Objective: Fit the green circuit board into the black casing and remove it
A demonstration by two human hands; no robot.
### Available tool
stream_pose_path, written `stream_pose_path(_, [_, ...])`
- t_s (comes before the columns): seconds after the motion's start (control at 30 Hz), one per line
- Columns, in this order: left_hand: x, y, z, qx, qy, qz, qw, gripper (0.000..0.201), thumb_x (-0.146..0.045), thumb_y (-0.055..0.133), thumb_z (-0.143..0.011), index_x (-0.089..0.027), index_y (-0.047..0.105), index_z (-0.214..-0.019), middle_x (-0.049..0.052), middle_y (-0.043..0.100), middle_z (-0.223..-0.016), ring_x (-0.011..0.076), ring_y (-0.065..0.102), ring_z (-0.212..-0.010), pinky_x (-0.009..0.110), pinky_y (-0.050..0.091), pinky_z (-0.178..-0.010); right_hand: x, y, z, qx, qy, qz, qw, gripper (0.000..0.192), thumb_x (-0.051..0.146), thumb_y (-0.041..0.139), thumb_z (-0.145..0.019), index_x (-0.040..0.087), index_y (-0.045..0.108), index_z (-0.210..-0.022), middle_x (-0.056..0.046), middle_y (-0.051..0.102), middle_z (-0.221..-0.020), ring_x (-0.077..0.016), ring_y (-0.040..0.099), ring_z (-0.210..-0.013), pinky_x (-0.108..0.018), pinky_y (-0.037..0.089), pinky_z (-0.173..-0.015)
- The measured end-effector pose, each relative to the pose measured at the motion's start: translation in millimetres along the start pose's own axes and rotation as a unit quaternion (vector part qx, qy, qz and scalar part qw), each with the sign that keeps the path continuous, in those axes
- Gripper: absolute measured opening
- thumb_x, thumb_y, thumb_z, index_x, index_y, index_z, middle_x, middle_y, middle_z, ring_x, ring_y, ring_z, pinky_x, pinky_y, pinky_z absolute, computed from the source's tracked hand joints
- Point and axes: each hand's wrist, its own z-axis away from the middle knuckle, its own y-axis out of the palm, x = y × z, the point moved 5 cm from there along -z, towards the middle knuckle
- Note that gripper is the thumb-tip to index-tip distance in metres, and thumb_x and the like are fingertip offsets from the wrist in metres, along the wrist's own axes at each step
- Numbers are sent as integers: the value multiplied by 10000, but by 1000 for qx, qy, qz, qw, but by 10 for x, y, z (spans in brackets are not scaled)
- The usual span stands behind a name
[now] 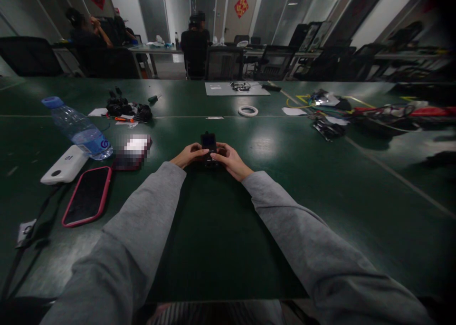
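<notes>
A: Far back, dark chairs [30, 56] in dim light; up close, a wide green worktop [213, 239]; where to look for the small black gadget [208, 144]?

B: Near the middle, between left hand [190, 155] and right hand [231, 159]; neither one nearer, both touching it.

A: And the long way of it?

B: Straight ahead, top end away from the grey sleeves [142, 220]; not sideways, not turned toward either hand; dark screen [208, 140] on the near face; cannot quite tell flat from tipped or stood up; cannot tell about a touch on the worktop below, either.

A: What about the fingers [195, 147]?

B: Curled in from both sides, holding on to the gadget; thumbs [215, 157] on the front, low down, tips close together.

A: So, where from the fingers?

B: Right in among them; top part poking out past the thumbs.

A: Anything else about?

B: Off to the left, well apart, a red-edged phone [88, 195], a white box [66, 164] and a water bottle [80, 130]; farther out, a bit to the right, a white ring [248, 115]; no hand on any of those.
</notes>
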Motion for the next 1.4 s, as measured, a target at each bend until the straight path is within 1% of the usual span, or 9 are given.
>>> stream_pose_path(0.13, [9,-11,-14,19,12,-6,1000,480,-381,814,-649,-134,584,-991,78,639,-1014,207,620,-964,446,450,-927,-8,-11,4,0,3,15,1000,631,377,831,-650,223,527,-1182,-27,599,-1011,-162,577,-986,-357,481,-955])
stream_pose_path(0.3, [-2,-7,-14,30,26,-9,999,493,-372,819,-644,-145,596,-1020,64,640,-1010,200,618,-960,428,451,-915,0,-6,10,9,0,15,1000,622,373,829,-654,224,526,-1176,-22,598,-999,-162,579,-983,-355,483,-946])
stream_pose_path(0.53, [20,-31,-39,3,12,-11,1000,503,-366,852,-589,-137,599,-959,50,636,-971,170,610,-901,401,453,-893,19,10,16,1,-2,3,1000,613,365,839,-639,229,528,-1149,-15,599,-983,-159,579,-972,-354,477,-955])
stream_pose_path(0.7, [12,-34,-34,26,24,-8,999,485,-323,836,-621,-161,600,-1013,51,639,-1019,182,614,-947,398,453,-896,25,12,20,7,-2,15,1000,619,367,836,-636,233,527,-1156,-16,598,-985,-169,580,-990,-371,470,-970])
stream_pose_path(0.87, [6,-24,-21,37,30,1,999,513,-314,832,-631,-175,603,-1068,59,638,-1069,201,611,-1002,410,450,-920,39,17,26,8,-2,15,1000,617,352,837,-632,236,531,-1154,-13,591,-984,-166,572,-991,-363,469,-970])
stream_pose_path(1.0, [27,-44,-45,23,26,-9,999,492,-341,839,-619,-156,608,-1012,62,639,-1038,192,611,-968,414,446,-915,41,20,26,4,2,-3,1000,613,345,841,-628,235,528,-1145,-13,592,-980,-168,575,-988,-358,477,-954])
stream_pose_path(1.17, [43,-89,-80,17,46,-67,997,482,-317,860,-572,-143,619,-952,50,649,-980,180,604,-948,426,409,-968,23,3,13,5,-1,-7,1000,595,335,828,-642,233,533,-1149,-18,603,-1004,-168,578,-1001,-360,467,-976])
stream_pose_path(1.4, [57,-93,-83,20,69,-64,995,456,-314,848,-593,-147,599,-937,42,645,-971,178,599,-945,411,404,-964,-14,-18,-14,9,14,-18,1000,624,311,842,-622,224,524,-1152,-27,616,-1040,-172,587,-1020,-376,460,-1002])
